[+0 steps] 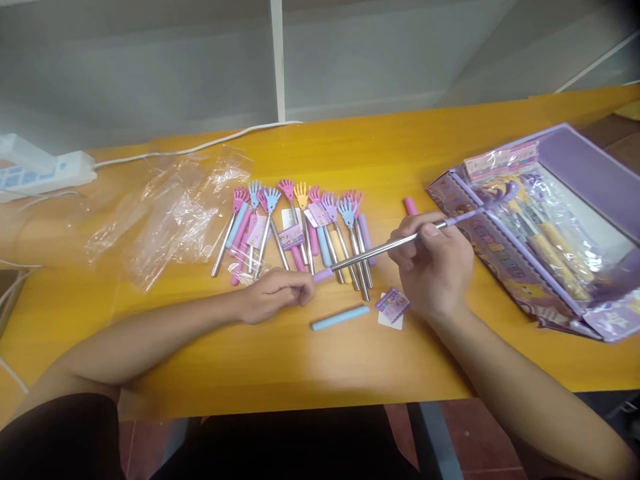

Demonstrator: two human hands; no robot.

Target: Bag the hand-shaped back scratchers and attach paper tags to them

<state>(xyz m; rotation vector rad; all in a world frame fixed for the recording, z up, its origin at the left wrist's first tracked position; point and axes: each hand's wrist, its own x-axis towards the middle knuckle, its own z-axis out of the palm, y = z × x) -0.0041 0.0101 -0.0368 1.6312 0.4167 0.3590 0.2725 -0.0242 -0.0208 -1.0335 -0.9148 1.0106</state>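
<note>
A back scratcher [375, 251] with a silver rod and purple ends lies slantwise between my hands over the table. Its purple grip [324, 274] is in the closed fingers of my left hand [277, 295]. My right hand [436, 267] pinches the rod near the purple claw head, which overlaps the box at the right. Below the rod lie a loose light-blue grip tube [341, 318] and a purple printed card [393, 305]. Beyond my left hand, several back scratchers [347, 213] with pink, blue, purple and yellow claws lie in a row among coloured tubes and cards.
Crumpled clear plastic bags [175, 220] spread at the left. A purple display box [520, 257] at the right holds wrapped back scratchers with yellow grips. Beyond my right hand lies a pink tube [410, 205]. A white power strip [65, 175] and cable sit at the back left.
</note>
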